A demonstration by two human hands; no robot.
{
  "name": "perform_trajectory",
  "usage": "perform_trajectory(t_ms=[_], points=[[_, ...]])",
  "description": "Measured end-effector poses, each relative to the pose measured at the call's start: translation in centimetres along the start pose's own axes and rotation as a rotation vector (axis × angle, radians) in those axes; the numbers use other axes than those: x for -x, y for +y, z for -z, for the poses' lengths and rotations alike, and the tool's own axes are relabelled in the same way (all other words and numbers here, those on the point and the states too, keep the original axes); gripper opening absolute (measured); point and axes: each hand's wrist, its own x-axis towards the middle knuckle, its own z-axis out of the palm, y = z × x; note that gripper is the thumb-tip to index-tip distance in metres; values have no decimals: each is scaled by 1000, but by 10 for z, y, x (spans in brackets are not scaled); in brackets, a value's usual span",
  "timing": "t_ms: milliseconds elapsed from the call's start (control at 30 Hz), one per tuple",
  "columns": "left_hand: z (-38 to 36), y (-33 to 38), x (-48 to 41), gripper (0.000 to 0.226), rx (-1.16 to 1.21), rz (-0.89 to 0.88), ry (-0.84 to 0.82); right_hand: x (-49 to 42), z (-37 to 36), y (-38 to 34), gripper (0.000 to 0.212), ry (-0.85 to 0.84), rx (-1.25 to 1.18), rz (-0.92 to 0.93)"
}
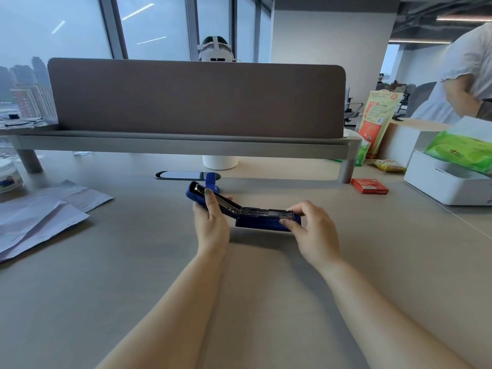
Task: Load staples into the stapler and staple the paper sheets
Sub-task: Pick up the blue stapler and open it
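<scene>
Head view: blue stapler [255, 217] swung open mid-desk [159, 262], top arm tilted up to the left. My left hand [211, 225] curls round that raised arm; my right hand [314, 233] pinches the base's right end. Paper sheets [40, 217] lie well apart, far left; red box [369, 186] far right.

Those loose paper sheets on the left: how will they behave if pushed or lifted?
The paper sheets look creased and overlapped, so probably floppy and apt to fan apart when pushed. Likely light; a one-handed lift may sag.
</scene>
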Motion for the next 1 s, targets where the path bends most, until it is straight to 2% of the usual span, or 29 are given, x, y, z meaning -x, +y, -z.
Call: perform_trajectory(t_ms=[67, 200, 267, 333, 433, 700, 833, 1000], points=[[1, 1, -1, 31, 76, 31, 18, -1, 0, 0, 17, 3, -4, -6], [5, 3, -4, 32, 201, 178, 101, -1, -3, 3, 16, -61, -23, -64], [7, 1, -6, 31, 139, 194, 181, -2, -6, 7, 14, -116, -48, -128], [10, -1, -8, 40, 54, 194, 229, -2, -7, 11, 15, -170, -79, -184], [13, -2, -10, 52, -25, 203, 235, -3, -8, 15, 23, -201, -87, -216], [11, 7, 3, 54, -429, -30, 233, -3, -3, 18, 33, -232, -311, -323], [1, 11, 20, 47, -513, -228, 106, -1, 12, 23, 31, -185, -324, -357], [-39, 15, 68, 37, -576, -461, -322, 5, 53, 53, 28, -110, -220, -430]])
